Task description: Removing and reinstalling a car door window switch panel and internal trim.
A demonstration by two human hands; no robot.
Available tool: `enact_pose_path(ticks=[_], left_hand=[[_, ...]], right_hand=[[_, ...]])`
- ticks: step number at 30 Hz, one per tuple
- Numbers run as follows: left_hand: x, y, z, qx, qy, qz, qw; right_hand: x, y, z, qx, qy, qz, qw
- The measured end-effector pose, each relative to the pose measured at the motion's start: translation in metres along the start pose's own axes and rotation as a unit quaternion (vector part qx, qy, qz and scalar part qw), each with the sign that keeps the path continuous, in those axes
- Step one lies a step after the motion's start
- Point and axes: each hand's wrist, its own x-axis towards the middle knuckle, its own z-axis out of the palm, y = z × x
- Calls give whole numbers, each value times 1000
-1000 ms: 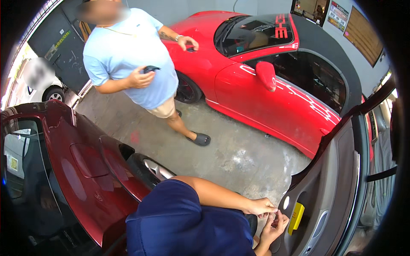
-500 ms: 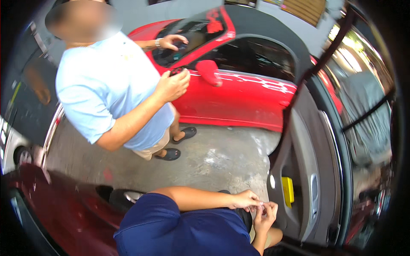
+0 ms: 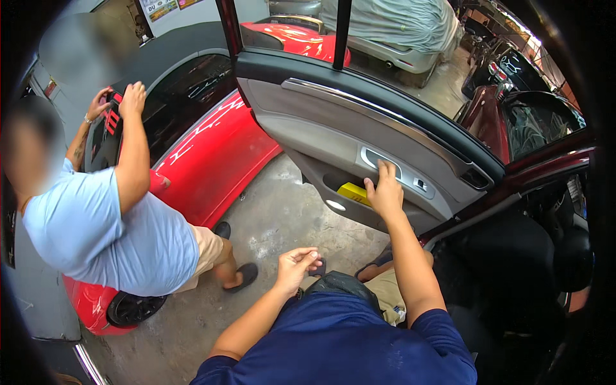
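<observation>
My right hand [image 3: 387, 196] reaches out to the inside of an open car door [image 3: 301, 122] with a grey-brown panel. Its fingertips hook into the silver-rimmed door pull handle [image 3: 371, 156], and the thumb lies apart toward the door pocket. A yellow object [image 3: 354, 192] sits in that pocket, just beside the hand. Close to my waist, my left hand [image 3: 296, 269] is closed, its thumb and fingers drawn together. Anything in that pinch is too small to make out.
A person [image 3: 109, 224] in a light blue shirt stands at left, holding up a red and black device [image 3: 113, 114]. Behind them is a red car [image 3: 212, 154]. A dark car seat [image 3: 507, 256] lies at right. A covered car [image 3: 398, 32] stands beyond the door.
I have turned toward the door. My hands, together before, are apart; the right one has gone to the door handle. The other person has raised both hands with the device.
</observation>
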Motion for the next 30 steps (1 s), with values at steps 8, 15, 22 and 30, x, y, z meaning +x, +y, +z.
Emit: enact_pose_path(ticks=[8, 15, 22, 30], left_hand=[[-4, -7, -21, -12, 101, 86, 991], [-2, 2, -25, 8, 129, 105, 986], [6, 8, -21, 10, 72, 120, 990], [6, 57, 12, -219, -119, 35, 968]], right_hand=[[7, 32, 11, -55, -3, 47, 997], [2, 34, 10, -25, 6, 25, 999], [-18, 42, 8, 0, 19, -11, 1000], [-103, -28, -31, 313, -60, 9, 948]])
